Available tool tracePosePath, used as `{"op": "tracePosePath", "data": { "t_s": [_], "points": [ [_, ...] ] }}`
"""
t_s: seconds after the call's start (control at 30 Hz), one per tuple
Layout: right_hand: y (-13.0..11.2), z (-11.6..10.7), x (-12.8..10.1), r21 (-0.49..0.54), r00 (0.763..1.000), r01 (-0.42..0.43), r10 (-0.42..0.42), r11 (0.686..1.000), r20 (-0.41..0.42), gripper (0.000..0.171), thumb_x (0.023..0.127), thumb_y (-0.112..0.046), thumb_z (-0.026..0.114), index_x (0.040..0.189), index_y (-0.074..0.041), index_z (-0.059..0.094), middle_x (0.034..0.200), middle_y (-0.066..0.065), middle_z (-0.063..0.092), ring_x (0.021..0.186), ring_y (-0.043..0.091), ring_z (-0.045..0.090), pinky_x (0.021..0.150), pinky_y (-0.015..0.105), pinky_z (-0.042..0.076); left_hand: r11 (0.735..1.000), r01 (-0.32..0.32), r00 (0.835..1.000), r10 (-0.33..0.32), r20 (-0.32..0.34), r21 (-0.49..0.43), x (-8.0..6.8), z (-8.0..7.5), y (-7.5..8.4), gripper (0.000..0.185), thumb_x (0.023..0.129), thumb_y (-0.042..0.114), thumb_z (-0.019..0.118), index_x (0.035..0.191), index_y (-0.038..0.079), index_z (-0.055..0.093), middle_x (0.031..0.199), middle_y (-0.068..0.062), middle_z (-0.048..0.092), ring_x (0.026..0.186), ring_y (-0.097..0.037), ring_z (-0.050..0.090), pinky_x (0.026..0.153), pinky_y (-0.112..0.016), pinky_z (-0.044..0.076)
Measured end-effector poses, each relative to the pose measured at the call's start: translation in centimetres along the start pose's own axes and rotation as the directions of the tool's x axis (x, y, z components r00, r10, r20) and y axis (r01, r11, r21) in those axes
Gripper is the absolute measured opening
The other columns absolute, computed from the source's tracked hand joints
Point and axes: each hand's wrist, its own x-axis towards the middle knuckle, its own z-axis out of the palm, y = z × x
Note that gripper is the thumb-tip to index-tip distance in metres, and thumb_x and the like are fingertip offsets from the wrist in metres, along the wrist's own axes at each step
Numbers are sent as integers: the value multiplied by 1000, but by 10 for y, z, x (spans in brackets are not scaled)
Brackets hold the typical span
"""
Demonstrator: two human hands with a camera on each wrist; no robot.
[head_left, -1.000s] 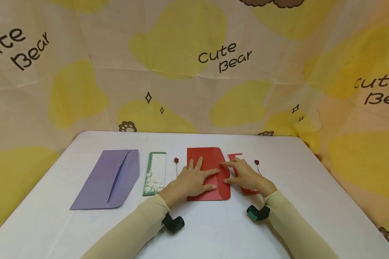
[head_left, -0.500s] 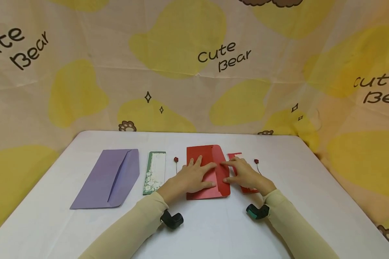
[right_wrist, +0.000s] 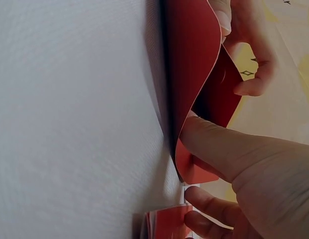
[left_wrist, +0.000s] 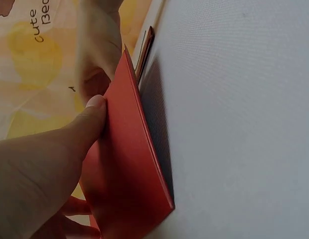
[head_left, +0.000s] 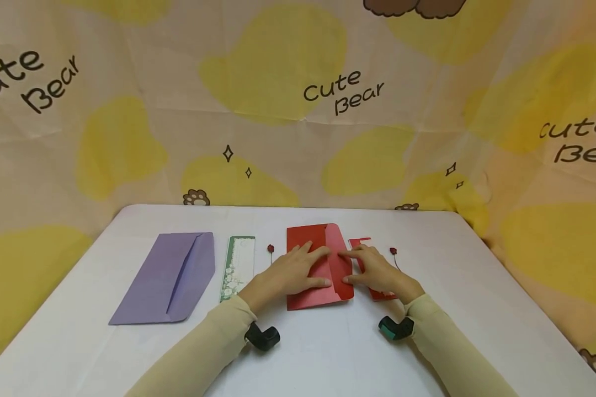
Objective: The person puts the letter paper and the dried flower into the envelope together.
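Note:
A red envelope (head_left: pixel 308 298) lies before me with its flap (head_left: pixel 339 273) to the right and its pocket edge bowed up. My left hand (head_left: pixel 290 273) grips the pocket part, thumb and index finger at its edge. The left wrist view shows that thumb (left_wrist: pixel 94 112) against the red paper. My right hand (head_left: pixel 377 270) touches the flap with thumb and index finger fairly straight; its thumb (right_wrist: pixel 214 144) rests on the flap's inner side in the right wrist view. A red card (head_left: pixel 382 295) lies partly hidden beneath the right hand.
A purple envelope (head_left: pixel 159 286) lies at the left with its flap unfolded. Beside it is a green-bordered floral card (head_left: pixel 240 264). One dried red flower (head_left: pixel 270 249) lies behind the left hand, another flower (head_left: pixel 393 251) at the right. A patterned cloth (head_left: pixel 298 138) hangs behind the table.
My left fingers have drawn in from lying spread on the red envelope, and its pocket edge has risen beside the flap. The right hand has hardly moved.

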Motion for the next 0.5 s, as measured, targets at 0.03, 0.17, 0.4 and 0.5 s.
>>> {"op": "tracePosePath", "data": {
  "t_s": [0.03, 0.17, 0.4, 0.5],
  "points": [
    [0, 0, 0, 3, 1000, 0, 0, 1000, 1, 67, 88, -31, 79, 147, -14, 53, 140, 18, 53, 125, 34, 46, 96, 52, 52, 1000, -3, 1000, 3, -4, 1, 0, 0, 0, 73, 92, 57, 66, 154, 32, 38, 161, -20, 36, 143, -51, 41, 113, -61, 42],
    [0, -2, 0, 20, 1000, 1, -1, 1000, 9, 67, 88, -32, 79, 147, -15, 53, 143, 18, 52, 128, 35, 44, 99, 54, 51, 1000, -11, 1000, 11, -14, 11, 1, 1, -1, 74, 91, 58, 67, 153, 31, 39, 160, -21, 38, 143, -49, 43, 111, -60, 44],
    [-1, -3, 0, 42, 1000, 6, -7, 999, 13, 67, 89, -30, 79, 148, -14, 52, 144, 18, 51, 131, 36, 42, 102, 56, 50, 1000, -17, 999, 18, -40, 23, 2, 3, -2, 74, 90, 58, 68, 153, 30, 40, 159, -21, 39, 143, -45, 45, 110, -59, 45],
    [0, -3, -1, 50, 1000, 8, -9, 999, 16, 68, 89, -30, 78, 149, -13, 51, 145, 19, 51, 133, 37, 42, 103, 57, 50, 1000, -12, 999, 13, -33, 11, 1, 4, -1, 75, 90, 58, 68, 153, 30, 39, 160, -21, 38, 144, -45, 43, 111, -59, 45]
  ]
}}
